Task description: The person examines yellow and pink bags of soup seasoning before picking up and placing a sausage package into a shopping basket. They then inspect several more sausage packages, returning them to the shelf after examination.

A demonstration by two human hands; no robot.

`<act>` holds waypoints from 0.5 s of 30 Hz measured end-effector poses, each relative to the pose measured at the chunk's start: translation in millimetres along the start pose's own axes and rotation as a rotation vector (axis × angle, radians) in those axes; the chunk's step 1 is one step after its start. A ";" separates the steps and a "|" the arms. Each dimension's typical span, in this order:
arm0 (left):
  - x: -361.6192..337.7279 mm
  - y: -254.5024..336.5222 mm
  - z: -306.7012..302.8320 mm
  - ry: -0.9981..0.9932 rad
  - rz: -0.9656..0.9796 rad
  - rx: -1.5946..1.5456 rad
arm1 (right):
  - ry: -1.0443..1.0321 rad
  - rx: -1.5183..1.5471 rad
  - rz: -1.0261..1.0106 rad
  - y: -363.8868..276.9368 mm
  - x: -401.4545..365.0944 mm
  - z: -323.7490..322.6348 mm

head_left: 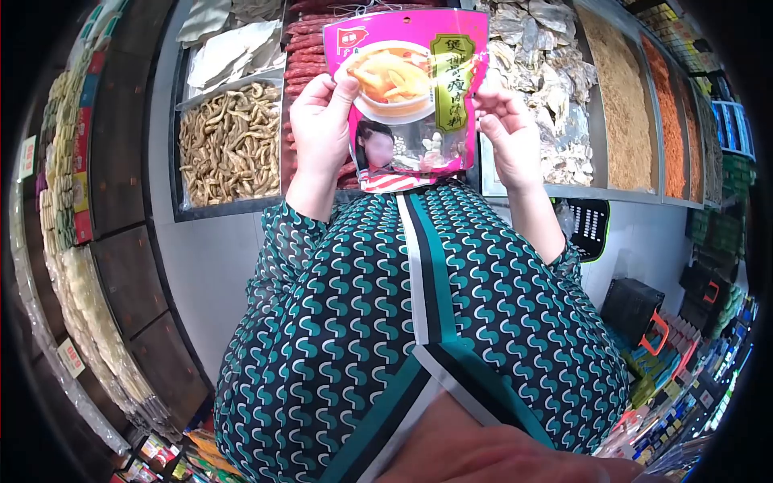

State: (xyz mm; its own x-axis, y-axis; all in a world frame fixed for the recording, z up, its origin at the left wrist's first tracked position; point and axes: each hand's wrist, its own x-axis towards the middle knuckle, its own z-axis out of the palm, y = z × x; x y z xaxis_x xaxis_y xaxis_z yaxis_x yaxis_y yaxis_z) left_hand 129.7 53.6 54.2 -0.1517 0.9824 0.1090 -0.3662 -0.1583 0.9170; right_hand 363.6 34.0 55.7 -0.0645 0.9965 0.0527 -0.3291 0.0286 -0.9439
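A pink plastic food pouch [407,76] hangs upright in front of me, with a soup bowl picture, a green label of Chinese characters and a clear window showing pale dried pieces. My left hand [320,121] pinches its left edge between thumb and fingers. On the opposite edge, my right hand [513,137] grips the pouch with its fingers partly behind it. Behind the pouch lie red sausage-like sticks [306,56], partly hidden by it.
Below my left hand's side is a bin of curled brown dried goods [229,149], with white flat pieces [237,56] beyond. Grey dried pieces [555,88], tan crumbs [616,105] and orange goods [672,121] fill bins at right. Packed shelves [76,185] stand left; a black basket [589,229] sits low right.
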 end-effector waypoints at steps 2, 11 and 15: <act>-1.6 -1.3 0.2 -0.042 -0.032 -0.031 | 0.027 0.000 0.010 1.0 4.4 2.0; -2.8 7.7 1.4 -0.142 -0.221 -0.231 | 0.073 -0.036 -0.055 6.6 -0.1 0.9; 1.8 7.6 5.0 -0.118 -0.185 -0.078 | 0.044 -0.129 -0.127 10.7 -1.4 -9.8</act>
State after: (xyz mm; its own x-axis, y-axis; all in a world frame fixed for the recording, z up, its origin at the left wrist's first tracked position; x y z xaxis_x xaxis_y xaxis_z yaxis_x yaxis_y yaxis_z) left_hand 131.2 54.7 63.2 0.0309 0.9995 -0.0098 -0.4486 0.0226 0.8935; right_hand 369.4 33.7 42.3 0.0118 0.9867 0.1622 -0.2078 0.1611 -0.9648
